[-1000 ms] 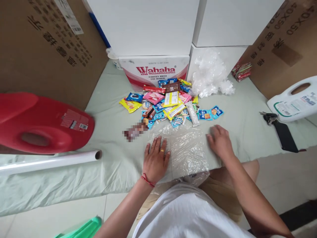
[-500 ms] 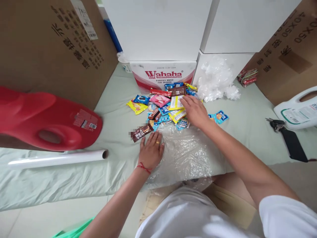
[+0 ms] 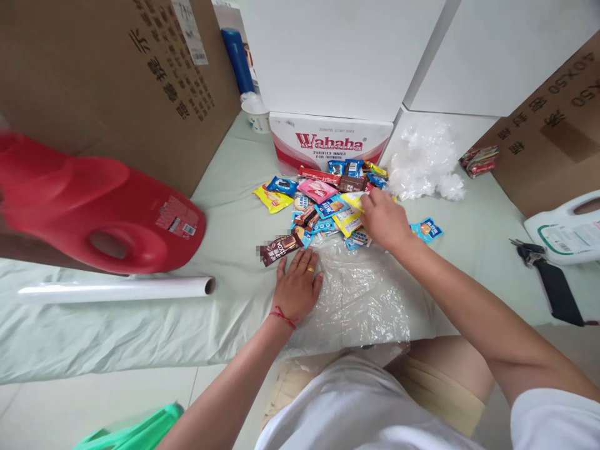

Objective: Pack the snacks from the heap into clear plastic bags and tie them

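Observation:
My left hand [image 3: 297, 284] lies flat on the cloth with its fingers stretched out, at the left edge of a clear plastic bag [image 3: 360, 300]. Just beyond its fingertips is a brown cocoa snack packet [image 3: 282, 249]. My right hand [image 3: 385, 217] is closed, with thumb and fingers pinching a yellow-and-white snack packet [image 3: 354, 199] on the pile. Around it lie a yellow packet [image 3: 347, 222], a pink packet [image 3: 317, 190], a blue packet [image 3: 331, 206] and several other wrapped snacks. Right of my wrist, another blue packet [image 3: 426, 230] rests apart.
Behind the pile stands a Wahaha carton [image 3: 330, 144], with crumpled clear plastic [image 3: 424, 159] beside it. A red jug [image 3: 98, 206] and a white roll [image 3: 117, 290] are at left. At right are a white bottle [image 3: 565, 231] and a black phone-like object [image 3: 557, 290] with keys.
My right hand's fingers have curled onto the yellow-and-white packet, which is now tilted and partly covered. My left hand stays flat. The whole view has shifted slightly.

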The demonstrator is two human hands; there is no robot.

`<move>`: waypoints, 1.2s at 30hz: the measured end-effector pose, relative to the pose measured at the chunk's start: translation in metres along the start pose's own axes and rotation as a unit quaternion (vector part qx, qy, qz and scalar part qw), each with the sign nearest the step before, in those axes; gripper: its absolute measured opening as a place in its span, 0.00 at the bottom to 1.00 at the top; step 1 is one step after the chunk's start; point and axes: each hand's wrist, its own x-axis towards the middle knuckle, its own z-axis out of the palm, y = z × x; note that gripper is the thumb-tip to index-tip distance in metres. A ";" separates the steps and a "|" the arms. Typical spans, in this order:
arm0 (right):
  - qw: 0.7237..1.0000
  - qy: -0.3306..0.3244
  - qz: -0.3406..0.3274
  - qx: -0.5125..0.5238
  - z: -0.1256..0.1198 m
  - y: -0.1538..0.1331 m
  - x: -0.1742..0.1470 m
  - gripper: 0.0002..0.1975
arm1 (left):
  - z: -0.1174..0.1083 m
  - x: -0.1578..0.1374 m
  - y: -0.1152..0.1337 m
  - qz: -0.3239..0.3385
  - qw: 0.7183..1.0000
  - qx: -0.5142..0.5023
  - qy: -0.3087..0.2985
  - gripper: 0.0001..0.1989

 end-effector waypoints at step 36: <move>0.967 -0.133 -0.215 0.000 0.035 0.016 0.036 0.45 | 0.001 0.000 0.000 -0.013 1.000 -0.010 -0.014 0.29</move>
